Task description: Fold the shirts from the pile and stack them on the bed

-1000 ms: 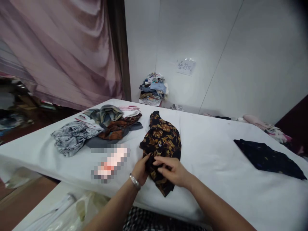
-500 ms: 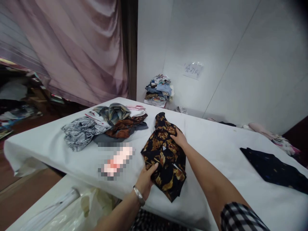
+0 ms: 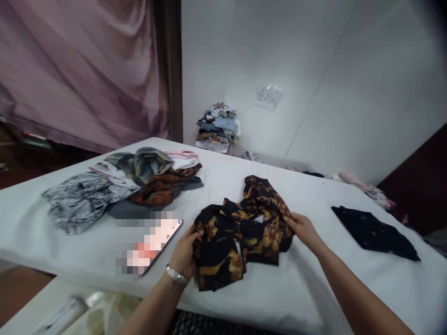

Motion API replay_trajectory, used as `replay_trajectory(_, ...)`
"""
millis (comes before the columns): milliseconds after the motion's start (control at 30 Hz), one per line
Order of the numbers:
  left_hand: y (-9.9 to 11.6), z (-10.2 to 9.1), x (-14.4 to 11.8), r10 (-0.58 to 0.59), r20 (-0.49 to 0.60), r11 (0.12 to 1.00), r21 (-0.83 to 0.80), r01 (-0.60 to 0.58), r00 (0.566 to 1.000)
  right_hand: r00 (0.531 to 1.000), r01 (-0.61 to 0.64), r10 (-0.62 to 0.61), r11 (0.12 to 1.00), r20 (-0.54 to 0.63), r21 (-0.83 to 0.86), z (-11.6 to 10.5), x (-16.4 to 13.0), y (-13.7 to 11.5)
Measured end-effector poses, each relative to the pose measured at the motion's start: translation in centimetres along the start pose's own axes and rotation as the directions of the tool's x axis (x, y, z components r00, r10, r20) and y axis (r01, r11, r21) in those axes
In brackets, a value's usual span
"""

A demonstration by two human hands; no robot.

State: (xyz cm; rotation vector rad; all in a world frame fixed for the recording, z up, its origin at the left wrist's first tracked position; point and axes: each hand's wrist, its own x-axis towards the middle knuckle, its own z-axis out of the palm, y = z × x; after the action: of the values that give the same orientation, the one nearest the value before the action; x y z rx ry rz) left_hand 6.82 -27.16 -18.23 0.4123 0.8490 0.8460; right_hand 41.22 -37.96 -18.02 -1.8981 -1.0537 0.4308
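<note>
Worktop (image 3: 310, 197): white-covered, with heaped clothes (image 3: 127, 193) at left and a dark garment (image 3: 375, 232) lying flat, well off to the right.
Flat object (image 3: 155, 246): near the left hand (image 3: 185, 253) (mostly pixelated).
Flowered garment (image 3: 226, 225): between both hands, over the worktop's near part.
Left hand: gripping the garment's left edge.
Right hand (image 3: 305, 230): fingers pinching its right edge.

On our white-covered table (image 3: 307, 204) we see rumpled clothes (image 3: 127, 190) at ten o'clock, a part-blurred phone (image 3: 157, 244) at eight, a held black floral garment (image 3: 251, 228) at six, a dark folded garment (image 3: 375, 232) at three.
</note>
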Motion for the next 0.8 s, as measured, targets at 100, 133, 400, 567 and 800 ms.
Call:
replay_trajectory(100,1.2,0.2,0.7,-0.127,-0.106,0.991,-0.052,0.122,0.986,0.995,-0.085,0.084,0.996,0.061,0.013,-1.7,-2.5,0.8)
replay_trajectory(133,1.3,0.3,0.8,-0.142,-0.122,0.989,-0.059,0.135,0.982,0.996,-0.093,0.093,0.995,0.007,0.023,-2.1,-2.2,0.9)
replay_trajectory(400,-1.1,0.0,1.5,0.257,-0.102,0.919,0.335,-0.21,0.961,0.969,-0.237,0.236,0.972,-0.078,0.005,0.8,7.9,1.0)
replay_trajectory(567,-0.9,-0.8,1.9,0.251,-0.127,0.912,0.364,-0.19,0.96,0.967,-0.233,0.239,0.97,-0.084,0.077,3.9,11.5,0.9)
replay_trajectory(800,2.7,0.7,1.1,0.332,-0.216,0.923,0.277,-0.268,0.918,0.893,0.199,0.1,0.788,-0.439,0.583,-5.6,10.6,-3.0)
